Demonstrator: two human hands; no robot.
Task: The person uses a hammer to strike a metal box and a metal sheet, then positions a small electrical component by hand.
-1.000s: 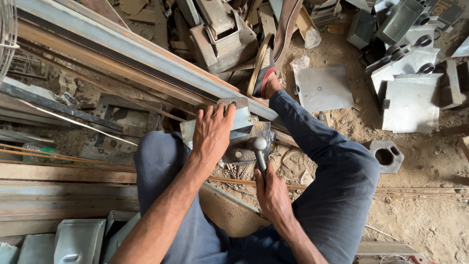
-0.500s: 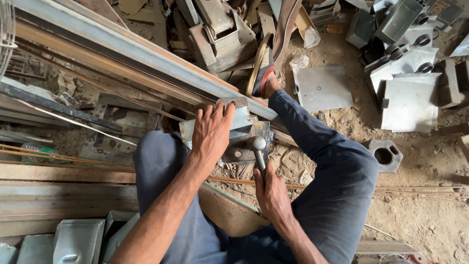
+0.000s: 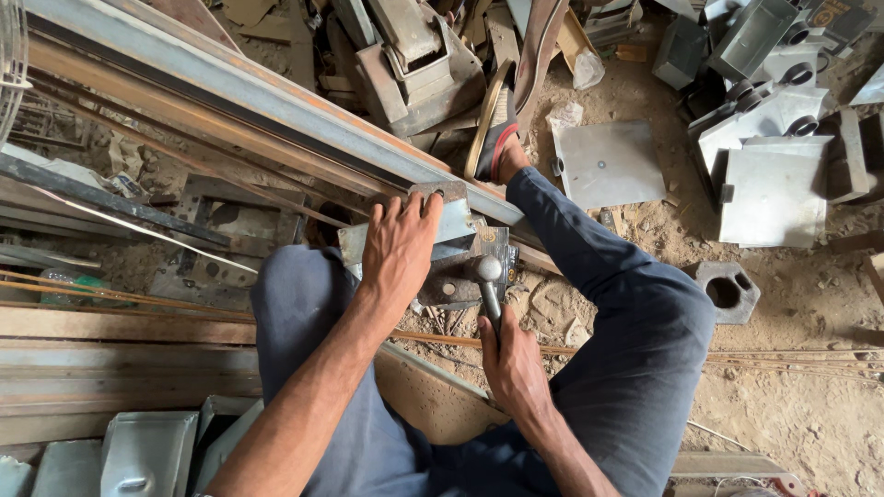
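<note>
A metal workshop: dirt floor (image 3: 810, 405) strewn with steel beams (image 3: 230, 87), sheet-metal boxes (image 3: 769, 189) and scrap.

Dirt floor (image 3: 792, 405) — strewn with metal boxes (image 3: 769, 193), flat plate (image 3: 612, 166), steel bars (image 3: 110, 354).

Bare sandy floor (image 3: 810, 405) open rightward; long steel beam (image 3: 230, 92) and scrap heap (image 3: 414, 55) blocking ahead.
</note>
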